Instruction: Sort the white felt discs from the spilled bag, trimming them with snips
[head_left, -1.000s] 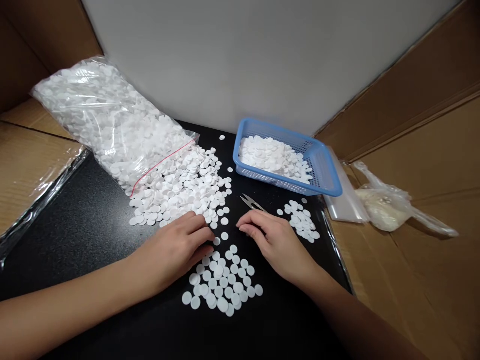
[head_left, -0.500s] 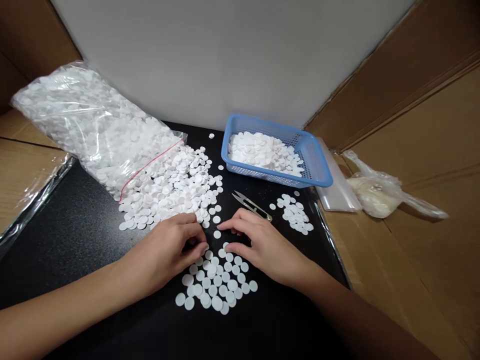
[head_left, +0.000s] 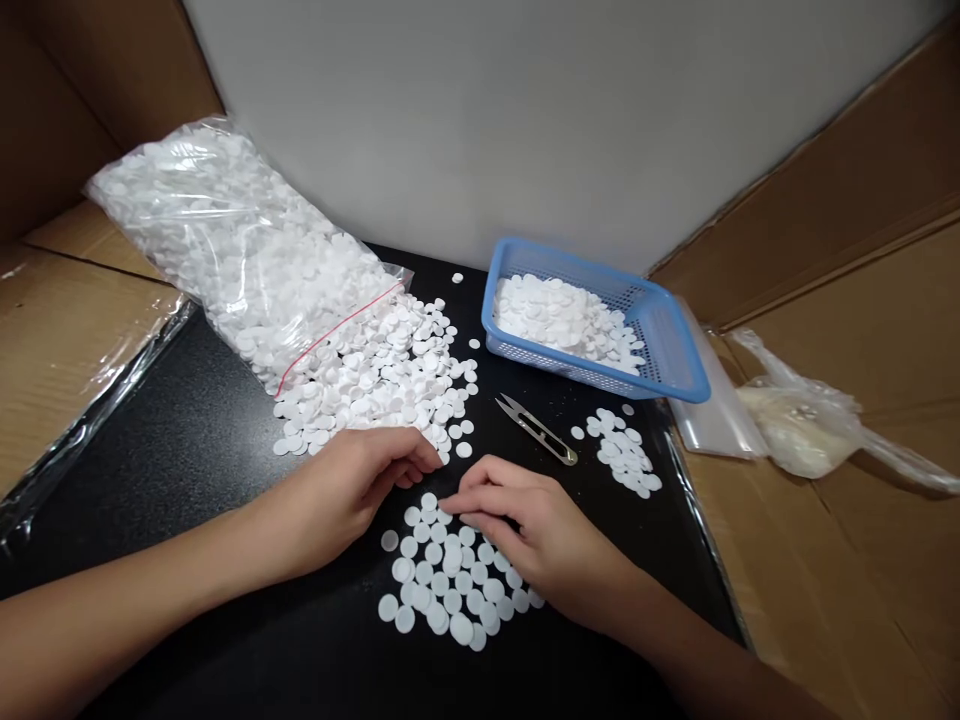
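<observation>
White discs in a small flat patch (head_left: 450, 585) lie on the black tabletop (head_left: 187, 460), right below me. The right hand (head_left: 544, 540) lies over the patch's 2 o'clock edge, fingers together and stretched flat, tips pressing the topmost discs. The left hand (head_left: 349, 495) rests at the patch's 10 o'clock, fingers loosely curled; I cannot tell whether it pinches a disc. At 11 o'clock I see a big spill of discs (head_left: 382, 380) pouring from a clear bag (head_left: 240, 250) with a red seal line. Metal snips (head_left: 538, 431) lie at 1 o'clock, the blue basket (head_left: 679, 355) of discs beyond them, and a small cluster (head_left: 622, 452) just right of the snips.
</observation>
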